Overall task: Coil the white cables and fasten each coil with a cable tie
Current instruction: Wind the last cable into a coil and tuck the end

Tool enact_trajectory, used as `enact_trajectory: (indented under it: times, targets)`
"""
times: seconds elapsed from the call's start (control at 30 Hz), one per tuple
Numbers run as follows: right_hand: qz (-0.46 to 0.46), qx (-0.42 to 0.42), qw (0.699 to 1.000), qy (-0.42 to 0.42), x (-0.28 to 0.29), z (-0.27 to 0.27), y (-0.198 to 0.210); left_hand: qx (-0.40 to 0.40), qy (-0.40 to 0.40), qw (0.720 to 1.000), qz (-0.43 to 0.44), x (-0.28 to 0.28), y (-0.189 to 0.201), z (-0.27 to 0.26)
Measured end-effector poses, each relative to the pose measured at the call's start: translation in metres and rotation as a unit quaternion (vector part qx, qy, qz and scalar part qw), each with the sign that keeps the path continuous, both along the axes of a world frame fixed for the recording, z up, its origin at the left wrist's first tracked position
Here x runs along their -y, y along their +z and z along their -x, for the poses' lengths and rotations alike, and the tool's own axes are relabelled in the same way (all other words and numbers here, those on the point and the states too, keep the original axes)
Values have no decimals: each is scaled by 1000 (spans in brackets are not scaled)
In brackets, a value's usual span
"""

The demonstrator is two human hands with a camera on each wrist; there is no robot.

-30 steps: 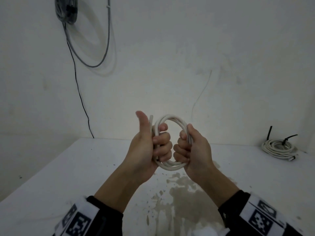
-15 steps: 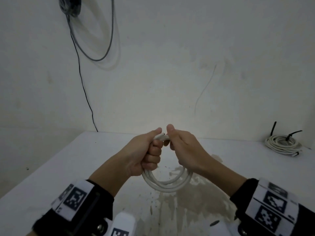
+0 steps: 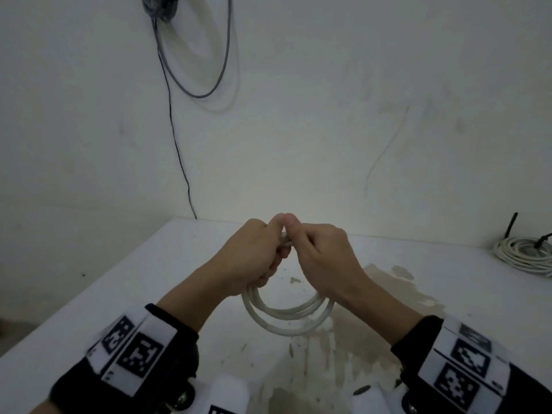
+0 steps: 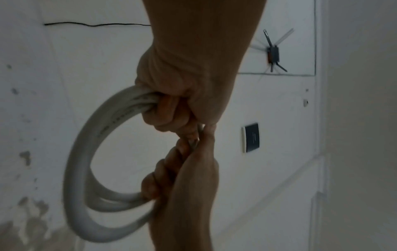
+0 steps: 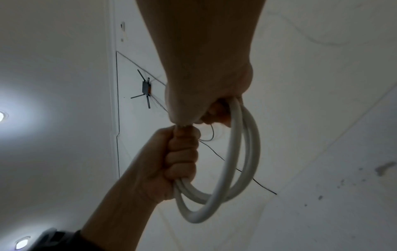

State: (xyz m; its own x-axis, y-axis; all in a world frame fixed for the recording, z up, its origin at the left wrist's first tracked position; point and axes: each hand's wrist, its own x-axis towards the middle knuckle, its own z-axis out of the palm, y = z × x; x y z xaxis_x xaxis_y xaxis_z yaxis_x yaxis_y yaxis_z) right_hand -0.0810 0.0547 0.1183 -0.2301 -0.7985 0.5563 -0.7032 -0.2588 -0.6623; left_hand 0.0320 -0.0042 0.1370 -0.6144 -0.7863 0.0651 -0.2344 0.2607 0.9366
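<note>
Left hand [image 3: 251, 258] and right hand [image 3: 325, 258] both clenched around white cable coil [image 3: 286, 321], held above table [image 3: 149, 279]; second coil [image 3: 525, 255] near far right edge

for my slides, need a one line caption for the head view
Both hands, left hand and right hand, grip the top of a white cable coil above a stained table.

The coiled cable [image 3: 286, 319] is off-white with faint grey print along its jacket. The surface [image 3: 119, 294] is white, blotched with brownish-grey stains near the middle. Black sleeves [image 3: 179, 333] carry white bands [image 3: 134, 348] with black square-code markers. The far-right cable bundle [image 3: 521, 255] is white with black ends.
</note>
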Motion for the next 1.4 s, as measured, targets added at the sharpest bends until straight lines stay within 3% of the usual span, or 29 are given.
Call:
enact_trajectory:
  times: [0.13,0.33,0.4,0.57,0.67,0.77,0.9,0.97,1.03,1.1,1.17,1.23,1.33,1.4]
  targets:
    - [28,95,994,50,10,-22,-5,-61,-64,984,-154,1,3,-28]
    - [-21,151,983,104,25,-53,-10,-99,-77,976,-179,12,-7,-74]
    - [-24,174,981,82,35,-64,-16,-136,-33,976,-169,14,-11,-88]
    - [-15,315,949,-6,51,-85,-28,-138,186,971,-60,12,-40,-107]
    - [0,368,928,-67,54,-97,-32,-207,282,935,-57,2,-57,-94]
    - [25,374,921,-102,54,-109,-38,-270,359,886,-112,-3,-60,-79]
    - [17,432,897,-93,51,-105,-34,-321,353,860,-180,7,-58,-76]
    - [-3,493,868,-66,49,-97,-30,-357,267,866,-226,13,-57,-78]
    - [-19,535,844,-36,46,-90,-27,-395,129,862,-289,16,-56,-83]
    - [-26,547,836,-20,43,-85,-27,-386,21,871,-304,18,-56,-88]
    - [-25,539,842,-17,42,-80,-27,-350,-28,896,-274,19,-55,-91]
    - [-31,521,853,-21,41,-75,-27,-310,-17,925,-220,23,-51,-96]
    - [-43,473,879,-32,44,-74,-28,-246,64,958,-134,31,-45,-108]
    - [-47,437,898,-37,49,-80,-29,-161,120,979,-17,32,-43,-111]
